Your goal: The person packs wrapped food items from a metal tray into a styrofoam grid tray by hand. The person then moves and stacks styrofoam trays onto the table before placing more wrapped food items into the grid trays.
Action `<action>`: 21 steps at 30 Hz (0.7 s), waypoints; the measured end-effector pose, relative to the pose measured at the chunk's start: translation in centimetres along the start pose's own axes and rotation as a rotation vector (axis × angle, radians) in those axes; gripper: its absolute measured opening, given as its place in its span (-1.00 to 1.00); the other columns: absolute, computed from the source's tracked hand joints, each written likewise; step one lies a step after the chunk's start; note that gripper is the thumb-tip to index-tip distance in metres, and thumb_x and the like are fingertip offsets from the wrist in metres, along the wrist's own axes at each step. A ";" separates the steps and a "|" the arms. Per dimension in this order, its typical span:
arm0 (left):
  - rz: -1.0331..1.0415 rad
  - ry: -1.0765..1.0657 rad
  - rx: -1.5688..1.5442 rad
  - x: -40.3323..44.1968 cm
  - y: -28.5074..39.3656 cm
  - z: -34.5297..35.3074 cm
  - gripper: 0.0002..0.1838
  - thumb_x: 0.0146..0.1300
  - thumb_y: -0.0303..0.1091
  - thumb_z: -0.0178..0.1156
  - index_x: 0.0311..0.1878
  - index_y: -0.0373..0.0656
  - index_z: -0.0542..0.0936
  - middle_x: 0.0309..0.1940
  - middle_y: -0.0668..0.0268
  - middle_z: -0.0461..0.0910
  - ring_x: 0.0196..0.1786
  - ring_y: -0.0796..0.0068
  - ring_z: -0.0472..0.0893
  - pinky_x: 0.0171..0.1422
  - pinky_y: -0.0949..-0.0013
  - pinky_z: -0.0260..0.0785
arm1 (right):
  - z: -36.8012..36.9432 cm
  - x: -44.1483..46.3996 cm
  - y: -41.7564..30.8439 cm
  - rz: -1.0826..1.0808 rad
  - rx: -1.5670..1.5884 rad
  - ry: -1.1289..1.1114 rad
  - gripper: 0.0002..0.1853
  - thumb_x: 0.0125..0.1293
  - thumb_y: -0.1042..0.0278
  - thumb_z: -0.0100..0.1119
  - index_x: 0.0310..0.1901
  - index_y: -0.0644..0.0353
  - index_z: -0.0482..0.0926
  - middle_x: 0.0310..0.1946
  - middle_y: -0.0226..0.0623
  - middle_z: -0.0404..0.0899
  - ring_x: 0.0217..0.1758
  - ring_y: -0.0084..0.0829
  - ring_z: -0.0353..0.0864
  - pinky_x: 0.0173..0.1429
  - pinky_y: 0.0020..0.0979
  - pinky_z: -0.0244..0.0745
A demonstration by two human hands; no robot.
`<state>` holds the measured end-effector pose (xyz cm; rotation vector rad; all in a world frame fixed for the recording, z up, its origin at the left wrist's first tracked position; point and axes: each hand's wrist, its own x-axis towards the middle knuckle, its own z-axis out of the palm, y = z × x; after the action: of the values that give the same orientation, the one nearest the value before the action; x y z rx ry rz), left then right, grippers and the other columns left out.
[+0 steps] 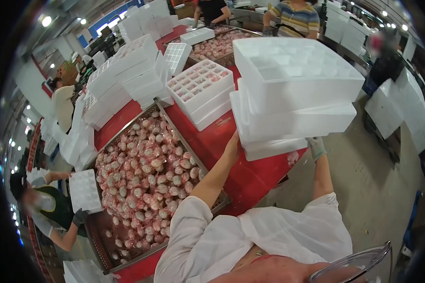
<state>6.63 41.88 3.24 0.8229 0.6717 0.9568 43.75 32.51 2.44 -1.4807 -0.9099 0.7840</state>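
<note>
A tall stack of white foam boxes [293, 108], the top one with a grid of compartments, stands at the right end of the red table in front of me. My left hand [232, 145] is bare and presses against the stack's lower left side, its fingertips partly hidden. At the lower right, my right hand [317, 147], in a pale glove, curls around the edge of the bottom box [274, 148]. Left of my arms, a shallow metal tray [174, 126] holds many egg-shaped pieces [146, 174] in clear and red wrapping.
Partly filled foam boxes [200, 87] stand on the red table [210, 141]. More white boxes [137, 70] are piled behind the tray. A co-worker [52, 207] at left holds a foam box [85, 191]. Other people stand at the far end; a loaded cart [387, 113] is at right.
</note>
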 end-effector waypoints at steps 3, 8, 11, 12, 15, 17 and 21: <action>-0.119 0.031 -0.001 1.1 0.1 2.5 -0.49 0.47 0.12 -0.25 0.28 0.07 0.40 0.18 0.39 0.48 0.18 0.39 0.41 0.25 0.17 0.24 | -1.5 3.4 2.0 0.030 -0.031 -0.051 -0.64 0.11 0.25 0.34 -0.08 0.20 0.53 -0.39 -0.52 0.46 -0.44 -0.65 0.29 -0.41 -0.53 0.19; -0.132 -0.043 -0.116 4.7 -5.1 -0.3 -0.47 0.41 0.13 -0.13 0.28 0.03 0.39 0.13 0.37 0.49 0.14 0.42 0.43 0.27 0.27 0.25 | -1.3 4.8 2.5 0.114 0.080 -0.091 -0.66 0.15 0.29 0.33 -0.08 0.18 0.49 -0.41 -0.54 0.40 -0.38 -0.62 0.32 -0.31 -0.49 0.25; -0.209 -0.068 -0.129 4.1 -5.3 -0.4 -0.53 0.44 0.06 -0.17 0.35 0.21 0.31 0.21 0.41 0.41 0.20 0.45 0.37 0.29 0.29 0.19 | -2.7 8.1 8.5 0.145 -0.002 -0.134 -0.63 0.14 0.32 0.35 -0.03 0.17 0.49 -0.37 -0.50 0.42 -0.33 -0.59 0.34 -0.23 -0.45 0.29; -0.264 0.057 -0.017 3.1 -4.6 0.4 -0.55 0.46 0.03 -0.19 0.35 0.27 0.30 0.18 0.41 0.44 0.18 0.44 0.40 0.28 0.29 0.21 | -2.6 8.0 9.0 0.132 -0.012 -0.131 -0.61 0.14 0.33 0.35 -0.02 0.16 0.49 -0.35 -0.49 0.43 -0.32 -0.59 0.34 -0.20 -0.44 0.29; -0.303 0.087 0.053 2.8 -4.4 -0.5 -0.54 0.46 0.09 -0.25 0.38 0.42 0.24 0.28 0.47 0.35 0.30 0.35 0.28 0.31 0.02 0.06 | -5.7 13.9 18.1 -0.186 -0.317 -0.189 -0.50 0.09 0.37 0.36 0.08 0.24 0.45 -0.15 -0.34 0.53 -0.11 -0.45 0.48 -0.06 -0.39 0.40; -0.303 -0.008 0.004 3.0 -5.0 -0.2 -0.51 0.44 0.17 -0.28 0.41 0.52 0.19 0.40 0.52 0.24 0.44 0.28 0.15 0.35 -0.25 -0.11 | -4.7 15.2 20.8 -0.426 -0.705 -0.201 -0.47 0.08 0.40 0.33 0.11 0.27 0.44 -0.05 -0.28 0.55 -0.01 -0.38 0.51 0.01 -0.36 0.44; -0.295 0.108 -0.070 5.9 -9.6 -2.6 -0.54 0.48 0.04 -0.29 0.35 0.26 0.33 0.23 0.35 0.44 0.23 0.33 0.41 0.25 -0.04 0.21 | -2.1 15.4 19.7 -0.329 -0.480 -0.219 -0.50 0.12 0.39 0.29 0.12 0.28 0.44 -0.02 -0.26 0.54 0.01 -0.35 0.51 0.05 -0.33 0.43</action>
<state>11.19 44.75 -6.94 0.5932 0.8228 0.7554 54.92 44.61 -16.52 -1.6105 -1.5442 0.5068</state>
